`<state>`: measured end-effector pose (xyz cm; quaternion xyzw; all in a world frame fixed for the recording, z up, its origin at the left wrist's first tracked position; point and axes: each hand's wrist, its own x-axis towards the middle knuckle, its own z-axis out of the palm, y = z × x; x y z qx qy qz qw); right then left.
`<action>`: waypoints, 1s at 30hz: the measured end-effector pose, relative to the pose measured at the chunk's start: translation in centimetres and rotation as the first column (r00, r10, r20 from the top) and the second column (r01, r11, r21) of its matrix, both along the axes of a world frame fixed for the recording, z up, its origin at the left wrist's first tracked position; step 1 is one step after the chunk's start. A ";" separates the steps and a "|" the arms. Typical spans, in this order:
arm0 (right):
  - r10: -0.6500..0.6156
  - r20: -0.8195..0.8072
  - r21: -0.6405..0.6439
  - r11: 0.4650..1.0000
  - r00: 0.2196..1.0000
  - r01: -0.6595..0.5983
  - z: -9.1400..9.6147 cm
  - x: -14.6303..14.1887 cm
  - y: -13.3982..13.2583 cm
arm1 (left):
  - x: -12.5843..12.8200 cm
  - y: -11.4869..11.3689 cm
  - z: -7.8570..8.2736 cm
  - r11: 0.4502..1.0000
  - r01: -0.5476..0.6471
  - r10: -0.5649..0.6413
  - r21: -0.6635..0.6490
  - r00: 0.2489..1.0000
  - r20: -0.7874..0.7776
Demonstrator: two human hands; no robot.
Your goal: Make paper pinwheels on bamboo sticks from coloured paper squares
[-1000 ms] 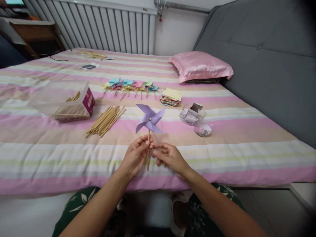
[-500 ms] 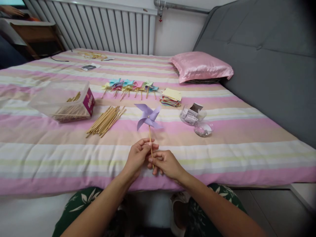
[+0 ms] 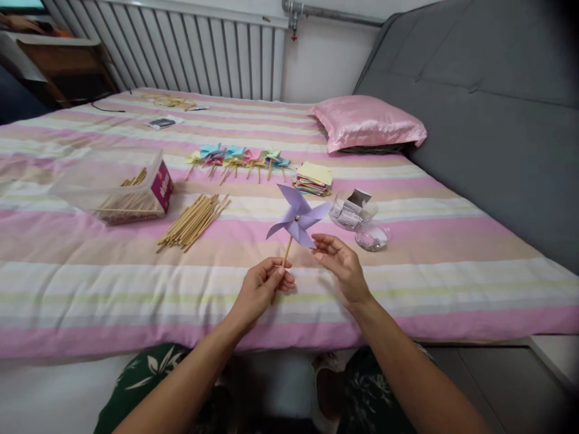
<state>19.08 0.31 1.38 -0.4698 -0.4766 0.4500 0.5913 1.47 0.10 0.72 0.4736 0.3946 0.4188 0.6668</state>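
A purple paper pinwheel (image 3: 298, 222) on a thin wooden stick tilts to the right over the near side of the bed. My left hand (image 3: 265, 283) grips its stick between thumb and fingers, below the blades. At the lower right blade is my right hand (image 3: 341, 271), its thumb and fingers apart around the blade's tip; whether they touch the paper is hard to tell. A shiny pin head shows at the pinwheel's centre. To the left lies a pile of wooden sticks (image 3: 194, 223).
A row of finished pinwheels (image 3: 235, 160) lies farther back, beside a stack of coloured paper (image 3: 314, 178). Two small clear containers (image 3: 373, 235) stand on the right, a clear plastic box (image 3: 131, 205) with sticks on the left. Behind are a pink pillow (image 3: 371, 123) and a radiator.
My right hand has left the stick and moved up and right to the blades. The pinwheel now leans right, its blades turned to a new angle. My left hand stays on the stick.
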 end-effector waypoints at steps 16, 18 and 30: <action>-0.253 -0.267 0.035 0.962 0.930 0.271 0.2 -0.3 0.2 | 1.4 -1.5 -0.9 0.957 0.283 -0.279 0.062 0.958 -0.065; -0.253 -0.281 0.024 0.962 0.926 0.271 0.2 -0.3 0.2 | 1.4 -1.5 -0.8 0.956 0.290 -0.286 0.053 0.956 -0.072; -0.249 -0.306 0.027 0.962 0.919 0.270 0.1 -0.3 0.2 | 1.3 -1.4 -1.1 0.945 0.323 -0.319 0.047 0.944 -0.084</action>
